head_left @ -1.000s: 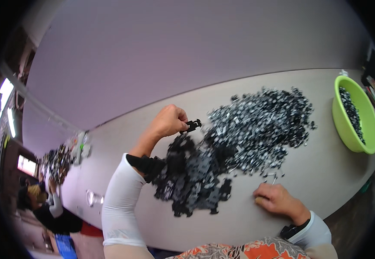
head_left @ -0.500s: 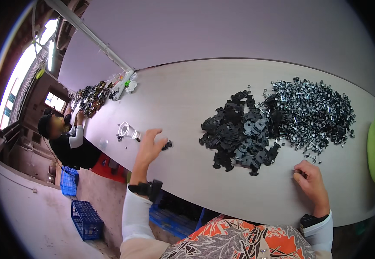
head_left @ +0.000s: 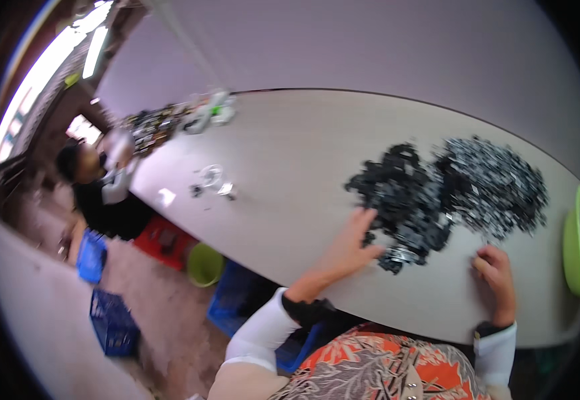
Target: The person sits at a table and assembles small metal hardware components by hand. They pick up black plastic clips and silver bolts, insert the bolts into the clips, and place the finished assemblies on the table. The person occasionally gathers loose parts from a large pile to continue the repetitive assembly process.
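My left hand (head_left: 348,250) reaches to the near left edge of a pile of black plastic parts (head_left: 396,180). Its thumb and fingers are apart, the fingertips touching or just over the nearest parts; blur hides which. Right of that heap, and meeting it, lies a mound of small metal pins with round heads (head_left: 493,183), smeared by motion. My right hand (head_left: 496,270) rests near the mound's front edge, thumb and fingers pinched together. Whatever it may hold is too small to make out.
A clear plastic cup (head_left: 213,175) lies on the left of the table (head_left: 290,147), small dark bits beside it. A green basin (head_left: 575,247) stands at the right edge. At the far left a person (head_left: 106,193) works by another heap (head_left: 153,130). Blue crates (head_left: 113,323) stand on the floor.
My left hand has swung right, from near the cup to the black pile. The black part that lay by it no longer shows there. The view has shifted; my right hand stays pinched.
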`<state>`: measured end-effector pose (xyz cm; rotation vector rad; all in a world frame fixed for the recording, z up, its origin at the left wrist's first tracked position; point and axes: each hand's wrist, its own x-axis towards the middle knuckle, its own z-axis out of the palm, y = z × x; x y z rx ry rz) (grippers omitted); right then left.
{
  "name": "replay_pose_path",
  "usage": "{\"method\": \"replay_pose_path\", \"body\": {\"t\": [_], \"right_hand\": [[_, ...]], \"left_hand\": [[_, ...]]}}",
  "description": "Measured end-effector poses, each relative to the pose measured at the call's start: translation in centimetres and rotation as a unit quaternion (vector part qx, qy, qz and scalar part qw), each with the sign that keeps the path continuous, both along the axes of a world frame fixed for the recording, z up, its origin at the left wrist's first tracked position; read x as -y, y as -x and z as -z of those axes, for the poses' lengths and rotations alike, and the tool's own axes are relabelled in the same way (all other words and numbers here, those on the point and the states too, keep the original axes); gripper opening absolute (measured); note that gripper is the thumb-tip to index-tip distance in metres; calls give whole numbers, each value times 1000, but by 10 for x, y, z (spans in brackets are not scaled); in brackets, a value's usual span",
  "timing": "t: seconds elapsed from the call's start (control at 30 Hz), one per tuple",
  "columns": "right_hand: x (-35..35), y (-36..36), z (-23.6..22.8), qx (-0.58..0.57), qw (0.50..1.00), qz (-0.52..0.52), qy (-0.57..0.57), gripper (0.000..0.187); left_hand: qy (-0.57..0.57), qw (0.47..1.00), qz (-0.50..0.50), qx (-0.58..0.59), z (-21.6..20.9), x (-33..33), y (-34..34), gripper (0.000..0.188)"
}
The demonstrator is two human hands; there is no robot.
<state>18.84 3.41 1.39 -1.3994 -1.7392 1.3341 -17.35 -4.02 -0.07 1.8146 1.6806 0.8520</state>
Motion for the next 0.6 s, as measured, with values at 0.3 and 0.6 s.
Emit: {"method": "replay_pose_path", "body": {"t": [0.3,0.6], "right_hand": [[27,16,-1,119,967,-49,-220,11],[60,57,7,168,940,-9,-295,12]], "left_hand": [[-80,996,-33,-22,-16,-21,14,42],[-92,992,90,11,-11,-9,-23,38]]}}
